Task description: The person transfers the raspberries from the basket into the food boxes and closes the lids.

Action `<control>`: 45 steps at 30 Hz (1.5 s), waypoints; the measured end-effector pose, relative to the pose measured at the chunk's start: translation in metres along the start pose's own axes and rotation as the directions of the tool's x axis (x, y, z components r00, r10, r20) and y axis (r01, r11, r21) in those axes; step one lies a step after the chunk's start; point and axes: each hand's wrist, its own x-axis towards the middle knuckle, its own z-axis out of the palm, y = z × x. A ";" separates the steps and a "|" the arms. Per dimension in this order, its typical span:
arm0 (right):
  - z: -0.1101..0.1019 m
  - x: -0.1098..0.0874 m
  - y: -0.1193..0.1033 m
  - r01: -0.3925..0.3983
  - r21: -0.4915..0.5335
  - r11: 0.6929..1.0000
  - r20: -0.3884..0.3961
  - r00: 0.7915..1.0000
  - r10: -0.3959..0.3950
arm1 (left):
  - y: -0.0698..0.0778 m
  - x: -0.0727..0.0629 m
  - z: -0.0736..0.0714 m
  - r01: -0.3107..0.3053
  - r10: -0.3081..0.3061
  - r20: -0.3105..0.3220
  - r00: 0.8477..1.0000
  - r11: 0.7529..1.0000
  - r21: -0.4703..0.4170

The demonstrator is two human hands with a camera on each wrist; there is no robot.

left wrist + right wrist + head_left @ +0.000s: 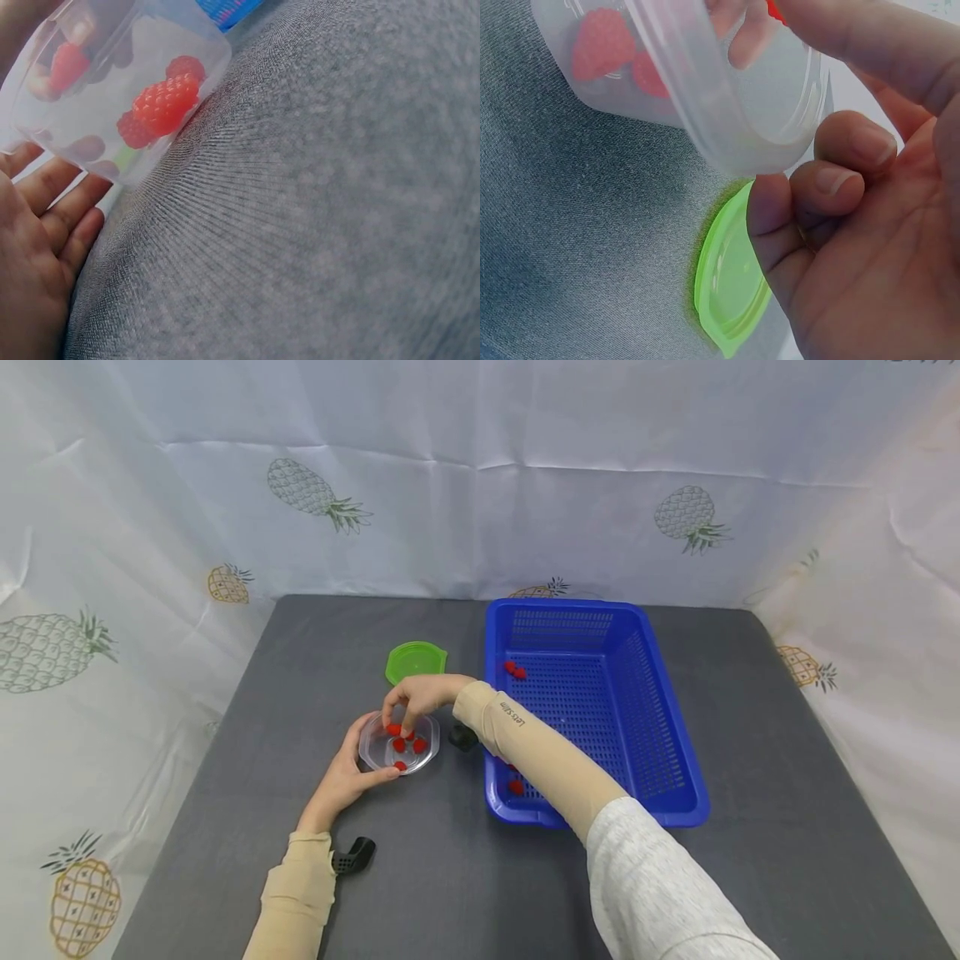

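A clear plastic container (382, 753) with several red raspberries (166, 103) in it is on the grey table. My left hand (347, 777) holds it from the left, thumb at the near side and fingers along the far-left wall. From above, my right hand (429, 693) reaches over the rim and pinches one raspberry (69, 66) between thumb and fingers inside the container. The right hand's other fingers are curled at the rim in the right wrist view. Just behind the container lies a green lid (416, 662).
A blue perforated basket (678, 752) stands on the table (435, 868) to the right, under my right forearm. Raspberries (515, 670) lie along its left side, some at the back and another (516, 787) near the front. A pineapple-patterned white cloth (465, 527) hangs behind.
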 end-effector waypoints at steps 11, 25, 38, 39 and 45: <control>-0.001 -0.001 0.000 -0.069 -0.069 0.995 -0.013 0.998 0.069 | 0.001 0.002 0.001 -0.005 0.005 -0.004 1.000 1.000 -0.017; -0.003 -0.002 -0.001 -0.073 -0.064 0.995 -0.021 0.997 0.072 | 0.015 -0.001 0.000 0.013 -0.013 0.002 1.000 1.000 -0.008; -0.003 -0.004 0.000 -0.068 -0.013 0.998 -0.011 0.998 0.068 | 0.035 -0.007 -0.001 0.002 -0.002 0.001 1.000 1.000 0.015; -0.002 -0.004 0.000 -0.069 -0.011 0.998 -0.009 0.998 0.069 | 0.030 -0.006 -0.001 0.004 -0.004 0.002 1.000 1.000 0.011; -0.003 -0.005 0.001 -0.061 0.034 0.998 0.002 0.998 0.061 | 0.001 0.001 0.001 0.018 -0.018 -0.007 1.000 1.000 0.008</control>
